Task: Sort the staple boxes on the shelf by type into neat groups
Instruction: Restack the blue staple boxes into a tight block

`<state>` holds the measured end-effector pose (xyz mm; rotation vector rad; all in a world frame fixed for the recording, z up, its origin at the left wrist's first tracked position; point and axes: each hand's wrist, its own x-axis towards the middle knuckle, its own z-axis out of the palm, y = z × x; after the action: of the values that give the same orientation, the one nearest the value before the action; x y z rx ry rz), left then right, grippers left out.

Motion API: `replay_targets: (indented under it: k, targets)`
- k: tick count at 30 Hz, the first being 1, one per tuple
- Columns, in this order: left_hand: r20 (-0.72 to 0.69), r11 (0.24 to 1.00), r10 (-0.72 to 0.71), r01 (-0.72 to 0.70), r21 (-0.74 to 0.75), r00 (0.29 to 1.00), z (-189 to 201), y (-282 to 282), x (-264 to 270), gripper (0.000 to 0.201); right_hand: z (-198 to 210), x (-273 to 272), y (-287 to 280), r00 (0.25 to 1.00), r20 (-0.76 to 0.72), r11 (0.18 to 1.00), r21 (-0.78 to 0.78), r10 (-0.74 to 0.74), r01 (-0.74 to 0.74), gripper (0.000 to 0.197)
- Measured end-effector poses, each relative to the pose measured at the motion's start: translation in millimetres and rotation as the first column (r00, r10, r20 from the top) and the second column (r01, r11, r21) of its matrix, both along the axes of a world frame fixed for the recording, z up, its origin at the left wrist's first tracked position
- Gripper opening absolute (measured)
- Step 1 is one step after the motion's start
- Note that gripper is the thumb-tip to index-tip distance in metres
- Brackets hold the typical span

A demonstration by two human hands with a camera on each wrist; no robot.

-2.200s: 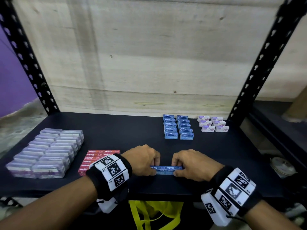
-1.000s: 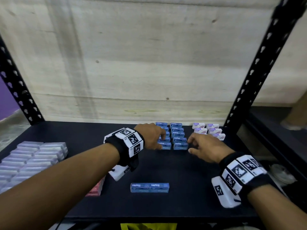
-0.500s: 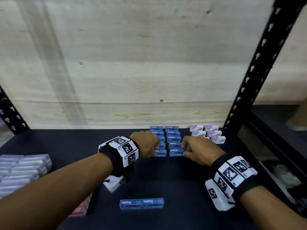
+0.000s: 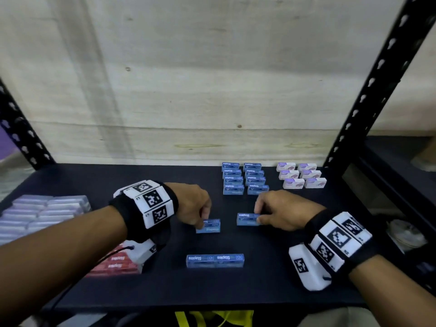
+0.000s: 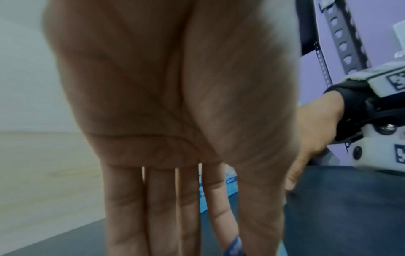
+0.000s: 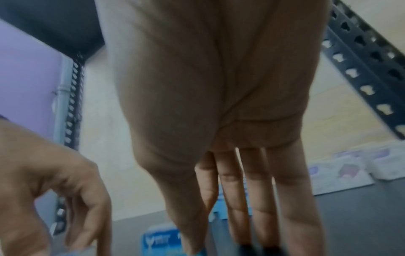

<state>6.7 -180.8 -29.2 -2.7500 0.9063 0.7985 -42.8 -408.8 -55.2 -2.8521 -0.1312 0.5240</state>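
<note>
On the black shelf (image 4: 94, 185) my left hand (image 4: 204, 219) pinches a small blue staple box (image 4: 210, 226) from above. To its right my right hand (image 4: 258, 214) pinches another blue staple box (image 4: 246, 219). Both boxes are mid-shelf, just in front of the blue group (image 4: 245, 179), which stands in two columns at the back. Two more blue boxes (image 4: 215, 260) lie end to end near the front edge. In the right wrist view my fingers (image 6: 260, 199) point down over a blue box (image 6: 160, 239). The left wrist view shows fingers (image 5: 153, 207) straight down, with a blue corner (image 5: 234, 246) below.
Small white and purple boxes (image 4: 302, 177) stand in two columns at the back right. Clear purple-tinted boxes (image 4: 42, 213) fill the left side, with red boxes (image 4: 115, 265) in front of them under my left wrist. Black shelf posts (image 4: 368, 90) frame both sides.
Both hands have pulled back from the front row of the blue group, each bringing one blue box toward me. The pair near the front edge has not moved.
</note>
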Motion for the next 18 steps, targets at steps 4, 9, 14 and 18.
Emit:
replay_targets:
  k: [4,9,14,18]
  targets:
    - [-0.043,0.999,0.002,0.0,0.049,0.999,4,15,-14,0.028,6,-19,20,0.992,-0.099,0.997,0.001,0.083,-0.083,0.018]
    - [-0.074,0.998,0.013,-0.008,0.064,0.997,6,25,-25,0.028,11,-32,31,0.981,-0.167,0.996,0.015,0.094,-0.093,0.018]
    - [-0.1,1.0,0.008,-0.005,0.028,0.995,5,33,-29,0.025,11,-37,28,0.976,-0.206,0.997,0.044,0.072,-0.064,0.023]
    - [-0.131,0.999,-0.02,0.024,0.03,0.991,8,36,-31,0.027,14,-38,28,0.968,-0.244,0.997,0.067,0.062,-0.047,0.025]
